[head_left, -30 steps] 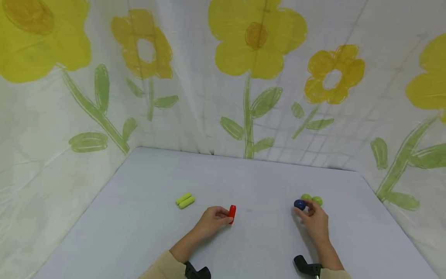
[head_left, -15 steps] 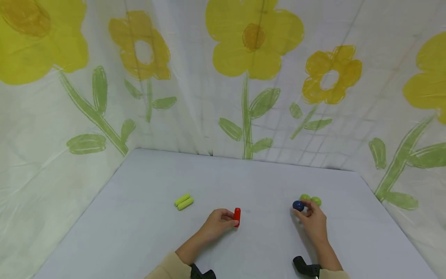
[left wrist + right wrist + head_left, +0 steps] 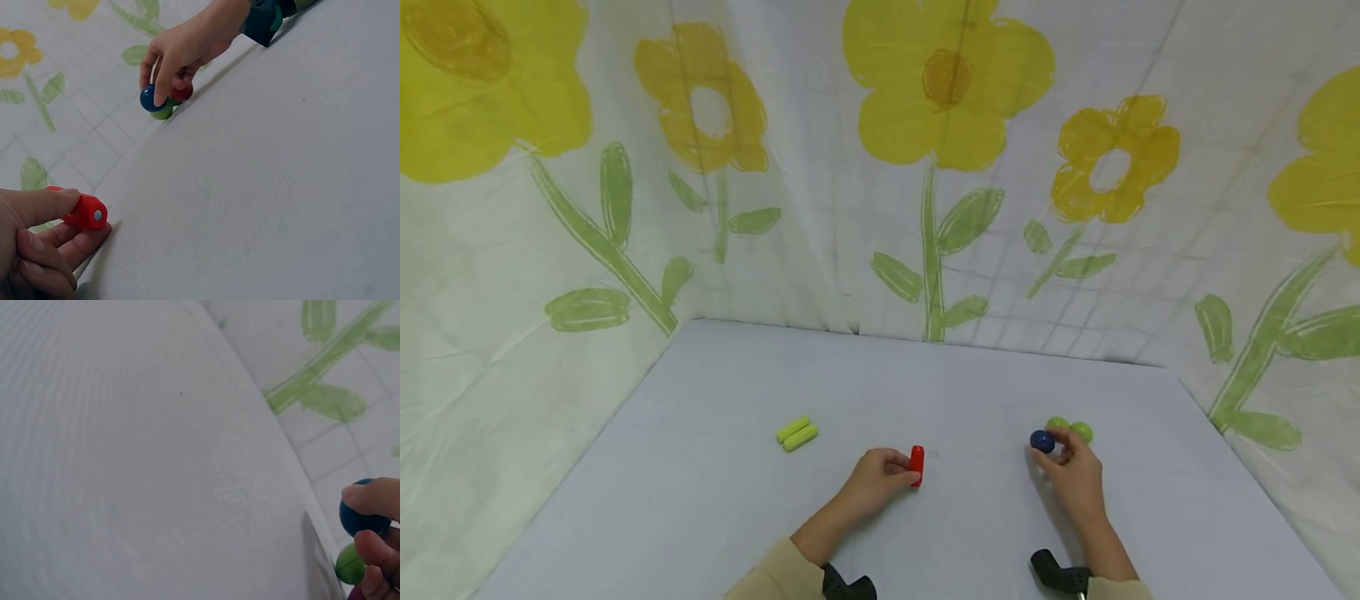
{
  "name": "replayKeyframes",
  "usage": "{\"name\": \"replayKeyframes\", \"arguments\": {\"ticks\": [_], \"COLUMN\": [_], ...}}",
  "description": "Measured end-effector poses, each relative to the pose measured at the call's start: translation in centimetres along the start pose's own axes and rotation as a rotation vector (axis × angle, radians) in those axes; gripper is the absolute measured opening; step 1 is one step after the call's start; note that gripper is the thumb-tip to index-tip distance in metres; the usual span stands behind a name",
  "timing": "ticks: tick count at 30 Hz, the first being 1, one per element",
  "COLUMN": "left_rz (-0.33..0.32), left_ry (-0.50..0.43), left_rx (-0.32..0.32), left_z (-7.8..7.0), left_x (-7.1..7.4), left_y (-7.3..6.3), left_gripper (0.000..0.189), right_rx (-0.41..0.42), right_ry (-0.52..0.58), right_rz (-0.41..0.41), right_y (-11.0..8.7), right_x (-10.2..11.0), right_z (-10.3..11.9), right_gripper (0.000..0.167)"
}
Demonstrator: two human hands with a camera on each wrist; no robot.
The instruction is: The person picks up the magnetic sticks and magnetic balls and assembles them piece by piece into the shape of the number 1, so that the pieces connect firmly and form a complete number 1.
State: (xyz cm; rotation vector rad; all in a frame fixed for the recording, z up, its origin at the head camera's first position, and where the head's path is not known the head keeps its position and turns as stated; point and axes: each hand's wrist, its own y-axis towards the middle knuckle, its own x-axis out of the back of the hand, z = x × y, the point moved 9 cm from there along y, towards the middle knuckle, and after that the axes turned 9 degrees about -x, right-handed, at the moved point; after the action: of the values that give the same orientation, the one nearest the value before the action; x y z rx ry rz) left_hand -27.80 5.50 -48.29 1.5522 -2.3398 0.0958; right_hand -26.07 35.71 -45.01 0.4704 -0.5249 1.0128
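My left hand (image 3: 874, 482) pinches a red magnetic stick (image 3: 917, 465) between thumb and fingers near the middle of the table. A silver disc shows in the stick's end (image 3: 97, 215) in the left wrist view. Farther right, my right hand (image 3: 1081, 485) holds a dark blue ball (image 3: 1042, 442) by thumb and fingertips, above its shadow. Two light green balls (image 3: 1082, 432) show just beyond those fingers. Under the same hand, the left wrist view has a red ball (image 3: 182, 93), partly covered by the fingers. A green ball (image 3: 350, 564) appears below the blue one in the right wrist view.
Two yellow-green sticks (image 3: 800, 437) lie side by side left of centre on the white table (image 3: 700, 500). A white curtain (image 3: 820, 275) printed with yellow flowers hangs behind the table's far edge. Black devices (image 3: 1060, 573) are strapped to both wrists.
My left hand has moved to the right with the red stick, mostly in the earlier half second. My right hand keeps its hold on the blue ball in nearly the same place.
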Motion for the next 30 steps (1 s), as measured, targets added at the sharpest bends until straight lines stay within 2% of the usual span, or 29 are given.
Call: {"name": "replayKeyframes", "arguments": {"ticks": [18, 26, 30], "left_rz": [-0.003, 0.003, 0.008], "left_ry": [0.004, 0.007, 0.011], "left_rx": [-0.013, -0.032, -0.021], "left_z": [0.2, 0.0, 0.1], "left_x": [0.1, 0.0, -0.1], "left_y": [-0.2, -0.2, -0.2], "left_gripper": [0.017, 0.017, 0.017], "right_rx": [-0.009, 0.044, 0.047], "right_ry": [0.012, 0.022, 0.021], "right_rz": [0.037, 0.056, 0.074], "right_y": [0.2, 0.4, 0.4], "right_x": [-0.8, -1.4, -1.9], "right_z": [0.4, 1.2, 1.5], "right_gripper": [0.040, 0.048, 0.044]}}
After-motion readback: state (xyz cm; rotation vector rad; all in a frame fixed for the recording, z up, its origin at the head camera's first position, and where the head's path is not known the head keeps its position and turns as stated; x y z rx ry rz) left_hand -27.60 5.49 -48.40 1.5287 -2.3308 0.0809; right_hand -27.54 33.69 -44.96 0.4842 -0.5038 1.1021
